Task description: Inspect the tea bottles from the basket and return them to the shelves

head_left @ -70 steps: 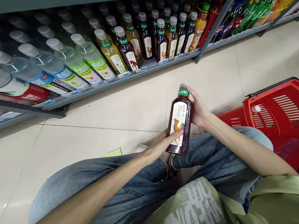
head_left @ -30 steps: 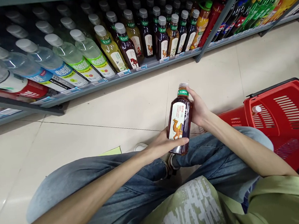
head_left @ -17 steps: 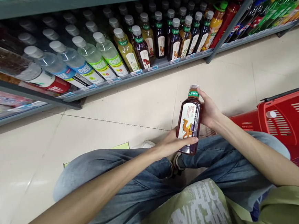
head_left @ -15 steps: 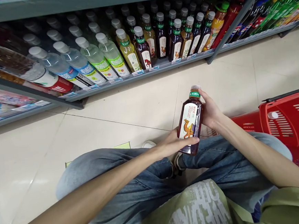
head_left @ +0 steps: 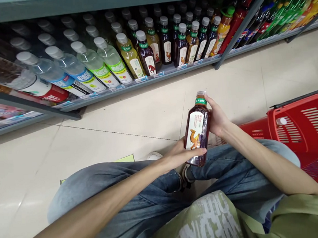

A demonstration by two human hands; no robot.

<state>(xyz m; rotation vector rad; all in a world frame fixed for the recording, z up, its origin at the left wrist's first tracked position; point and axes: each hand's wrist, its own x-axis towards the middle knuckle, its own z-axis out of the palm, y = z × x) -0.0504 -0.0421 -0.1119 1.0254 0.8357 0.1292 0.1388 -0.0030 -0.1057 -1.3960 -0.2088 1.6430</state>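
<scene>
Between my two hands is a dark tea bottle (head_left: 196, 130) with a white cap, a green neck band and a white label with a camel on it. It tilts slightly, cap toward the shelf, above the gap between my knees. My left hand (head_left: 182, 154) is closed round its lower part, the thumb lying across the front. My right hand (head_left: 216, 118) grips the upper right side near the neck; most of its fingers are hidden behind the bottle.
A low shelf (head_left: 145, 84) ahead carries rows of bottles, among them clear drinks (head_left: 113, 62) and dark teas (head_left: 181, 49). To my right stands a red shopping basket (head_left: 294, 123) with a white-capped item (head_left: 281, 121) inside. Pale floor tiles (head_left: 125, 110) lie between me and the shelf.
The whole view has shifted a little, so the bottle, hands and basket appear slightly farther left. My hold on the bottle looks the same.
</scene>
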